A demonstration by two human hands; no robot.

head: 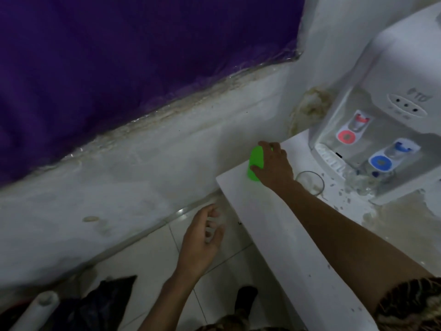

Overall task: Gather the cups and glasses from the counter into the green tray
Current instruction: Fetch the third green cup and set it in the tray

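Note:
A bright green cup [255, 162] stands near the far left corner of the white counter [274, 235]. My right hand [274, 166] is wrapped around it, fingers on top and thumb low on its side. A clear glass [311, 185] stands upright on the counter just right of that wrist. My left hand [202, 242] hovers over the floor left of the counter, fingers loosely curled and holding nothing. No green tray is in view.
A white water dispenser [381, 130] with a red tap and a blue tap stands at the counter's back right. A white and purple wall [143, 139] runs behind. Dark bags [102, 304] and a white tube [40, 306] lie on the tiled floor at bottom left.

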